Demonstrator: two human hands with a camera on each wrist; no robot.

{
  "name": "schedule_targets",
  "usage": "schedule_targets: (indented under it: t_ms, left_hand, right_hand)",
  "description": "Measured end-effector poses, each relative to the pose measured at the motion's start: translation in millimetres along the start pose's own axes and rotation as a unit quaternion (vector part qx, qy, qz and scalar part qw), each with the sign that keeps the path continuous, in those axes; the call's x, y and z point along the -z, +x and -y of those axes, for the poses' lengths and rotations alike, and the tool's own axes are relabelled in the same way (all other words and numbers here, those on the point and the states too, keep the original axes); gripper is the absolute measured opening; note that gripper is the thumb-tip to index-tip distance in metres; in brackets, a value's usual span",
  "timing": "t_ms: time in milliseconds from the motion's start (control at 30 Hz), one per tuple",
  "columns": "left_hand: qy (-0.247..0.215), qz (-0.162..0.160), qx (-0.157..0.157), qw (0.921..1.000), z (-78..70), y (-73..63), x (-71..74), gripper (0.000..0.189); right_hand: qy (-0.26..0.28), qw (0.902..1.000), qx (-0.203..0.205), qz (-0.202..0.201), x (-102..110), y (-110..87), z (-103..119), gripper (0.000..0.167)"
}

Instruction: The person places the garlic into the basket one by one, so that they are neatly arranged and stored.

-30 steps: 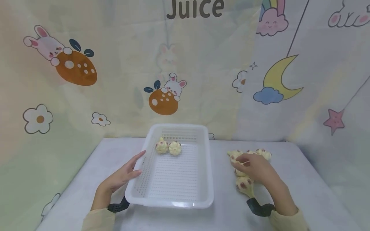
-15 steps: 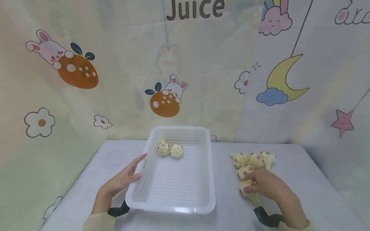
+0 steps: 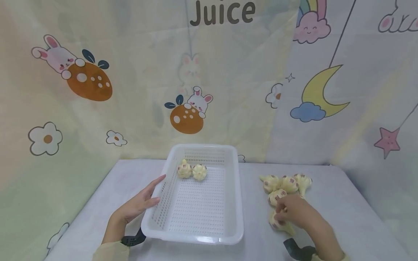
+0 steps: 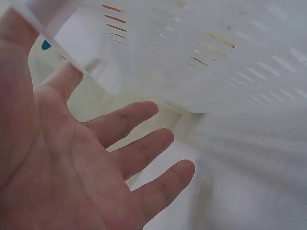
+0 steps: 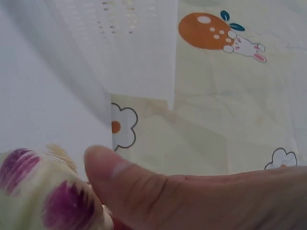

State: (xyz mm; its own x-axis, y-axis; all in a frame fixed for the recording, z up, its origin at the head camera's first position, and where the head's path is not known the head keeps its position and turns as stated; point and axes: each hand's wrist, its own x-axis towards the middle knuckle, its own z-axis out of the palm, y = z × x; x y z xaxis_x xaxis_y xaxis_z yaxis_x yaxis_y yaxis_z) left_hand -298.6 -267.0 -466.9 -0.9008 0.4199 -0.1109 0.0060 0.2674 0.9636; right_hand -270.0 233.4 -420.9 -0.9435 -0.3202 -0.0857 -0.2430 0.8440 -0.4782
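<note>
My right hand (image 3: 296, 211) pinches the nearest garlic bulb (image 3: 277, 223), a cream one with purple patches, between thumb and fingers. In the right wrist view the thumb (image 5: 129, 184) lies against that garlic bulb (image 5: 43, 191); the other fingers are mostly hidden. My left hand (image 3: 138, 203) is at the left side of a white plastic basket (image 3: 239, 206), its fingers spread, with the index fingertip and thumb at the rim. The left wrist view shows the left palm (image 4: 72, 163) and straight fingers beside the slotted basket wall (image 4: 240, 52).
Two garlic bulbs (image 3: 199, 172) sit in the basket's far left part. Several more garlic bulbs (image 3: 289, 184) lie clustered on the white table (image 3: 256, 235), just beyond the right hand. A printed cloth (image 3: 140, 90) hangs behind the table.
My right hand has moved from the far garlic bulbs toward me, to the nearest one, and its fingers have closed on it. The left hand stays at the basket.
</note>
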Motion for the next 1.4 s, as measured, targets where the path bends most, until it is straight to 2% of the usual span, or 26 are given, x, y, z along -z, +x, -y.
schedule_targets:
  t_ms: [200, 267, 567, 667, 733, 800, 900, 1000, 1167, 1400]
  left_hand:
    - [-0.006, 0.000, 0.009, 0.9999, 2.2, 0.0, -0.9, 0.075]
    - [-0.003, 0.000, 0.007, 1.0000, 2.7, 0.3, -0.5, 0.075]
    - [-0.023, 0.016, 0.000, 0.9996, 1.4, -0.5, 2.1, 0.075]
    - [-0.025, 0.011, 0.003, 0.9996, 1.4, -0.8, 1.8, 0.074]
    - [-0.024, 0.010, 0.002, 0.9996, 1.4, -0.7, 1.7, 0.075]
    - [-0.023, 0.012, -0.002, 0.9997, 1.3, -0.7, 1.7, 0.075]
    - [-0.017, 0.014, -0.007, 0.9997, 1.6, -0.3, 2.0, 0.076]
    - [-0.013, 0.012, -0.007, 0.9998, 1.7, -0.6, 2.4, 0.075]
    - [-0.015, 0.009, -0.006, 0.9998, 0.7, -1.6, 1.5, 0.075]
    - [-0.015, 0.011, -0.003, 0.9998, 0.1, -0.8, 1.5, 0.074]
  right_hand:
    - [0.003, 0.9999, -0.015, -0.005, -7, 2.4, 7, 0.019]
    - [0.005, 1.0000, -0.007, 0.002, -8, 3.2, 8, 0.021]
    - [0.003, 0.9956, 0.091, 0.021, -11, 5.8, 13, 0.032]
    - [-0.005, 0.9948, 0.100, 0.016, -11, 5.8, 17, 0.032]
    - [-0.014, 0.9967, 0.079, 0.010, -11, 5.8, 20, 0.032]
    - [-0.021, 0.9990, 0.039, 0.006, -11, 6.0, 23, 0.033]
    - [-0.041, 0.9990, -0.019, 0.001, -12, 5.6, 26, 0.044]
    - [-0.062, 0.9967, -0.051, 0.000, -16, 6.0, 29, 0.051]
    - [-0.070, 0.9953, -0.066, 0.001, -26, 10.3, 30, 0.047]
    - [-0.062, 0.9965, -0.056, -0.010, -33, 12.2, 30, 0.049]
